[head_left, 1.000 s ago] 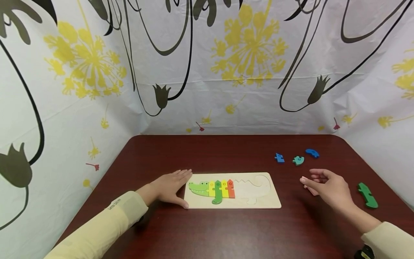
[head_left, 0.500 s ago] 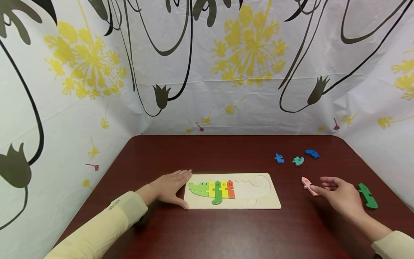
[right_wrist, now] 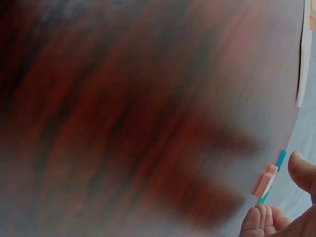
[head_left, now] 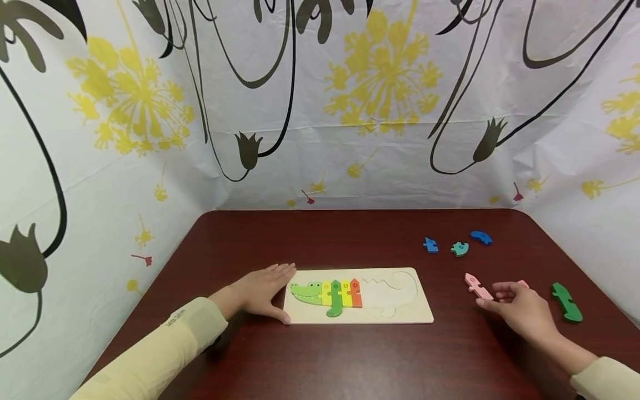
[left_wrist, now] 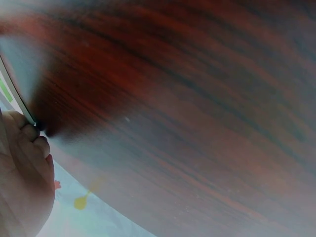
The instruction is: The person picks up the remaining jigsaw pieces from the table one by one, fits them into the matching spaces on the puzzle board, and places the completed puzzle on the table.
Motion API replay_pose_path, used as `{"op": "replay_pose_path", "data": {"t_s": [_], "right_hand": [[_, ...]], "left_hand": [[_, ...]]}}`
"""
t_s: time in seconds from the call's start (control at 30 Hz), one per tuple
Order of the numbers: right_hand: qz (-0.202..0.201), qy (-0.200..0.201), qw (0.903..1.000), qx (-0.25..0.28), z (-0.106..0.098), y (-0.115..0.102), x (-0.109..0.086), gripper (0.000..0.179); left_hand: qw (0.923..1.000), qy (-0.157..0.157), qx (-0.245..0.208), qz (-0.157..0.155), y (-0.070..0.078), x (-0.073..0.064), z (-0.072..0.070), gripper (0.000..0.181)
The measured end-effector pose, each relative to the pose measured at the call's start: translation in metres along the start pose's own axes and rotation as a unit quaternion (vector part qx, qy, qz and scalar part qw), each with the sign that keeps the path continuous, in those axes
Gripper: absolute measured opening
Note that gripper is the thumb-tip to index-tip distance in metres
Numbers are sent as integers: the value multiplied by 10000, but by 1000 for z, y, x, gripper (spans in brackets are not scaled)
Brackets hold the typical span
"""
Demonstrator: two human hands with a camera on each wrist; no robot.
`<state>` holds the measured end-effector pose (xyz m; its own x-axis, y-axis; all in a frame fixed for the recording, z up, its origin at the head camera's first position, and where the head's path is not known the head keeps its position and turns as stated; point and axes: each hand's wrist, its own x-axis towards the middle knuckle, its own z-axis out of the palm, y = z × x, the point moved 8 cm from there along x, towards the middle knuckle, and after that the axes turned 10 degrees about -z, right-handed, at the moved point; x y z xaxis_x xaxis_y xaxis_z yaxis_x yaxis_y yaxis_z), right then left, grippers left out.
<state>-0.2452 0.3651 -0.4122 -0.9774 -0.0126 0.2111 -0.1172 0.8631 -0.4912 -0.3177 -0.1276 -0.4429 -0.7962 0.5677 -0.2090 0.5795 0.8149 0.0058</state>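
A pale wooden puzzle board [head_left: 400,314] lies on the table with a crocodile partly filled in: green head, yellow, green and red segments. At its left end my left hand [head_left: 262,289] rests with fingers near the upper corner and thumb at the lower corner. My right hand [head_left: 527,314] is low at the right, thumb and fingers apart in the right wrist view. Just beyond its thumb lies a pink puzzle piece [head_left: 478,287]. A second pink piece [head_left: 523,283] shows behind the right fingers, mostly hidden.
A green leg-shaped piece [head_left: 567,303] lies right of the right hand. Farther back are a blue piece [head_left: 430,245], a teal piece [head_left: 459,249] and a curved blue piece [head_left: 481,238]. A patterned white cloth [head_left: 320,161] hangs around the dark red table [head_left: 320,239].
My right hand has drawn back and to the right, away from the pink piece it covered. Another pink piece now shows behind its fingers. The left hand has stayed at the board.
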Motion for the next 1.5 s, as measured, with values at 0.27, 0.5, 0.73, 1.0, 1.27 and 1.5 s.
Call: {"op": "replay_pose_path", "data": {"t_s": [0.27,0.5,0.73,1.0,1.27,1.5], "right_hand": [[149,-233,9996,53,6,6,0,70],[169,-219,9996,69,6,7,1,68],[122,-181,9997,106,7,9,1,63],[-77,-138,9999,52,8,8,3,60],[-269,-193,9994,-52,10,5,4,59],[-261,-307,9991,-99,10,5,6,57]], "left_hand": [[10000,8,20,30,0,0,1,122],[10000,11,-10,24,0,0,1,121],[10000,-12,11,1,1,0,1,121],[10000,-2,-18,27,2,-2,-3,121],[10000,-34,-43,23,3,-3,-3,120],[10000,-34,-37,51,4,-3,-3,119]]}}
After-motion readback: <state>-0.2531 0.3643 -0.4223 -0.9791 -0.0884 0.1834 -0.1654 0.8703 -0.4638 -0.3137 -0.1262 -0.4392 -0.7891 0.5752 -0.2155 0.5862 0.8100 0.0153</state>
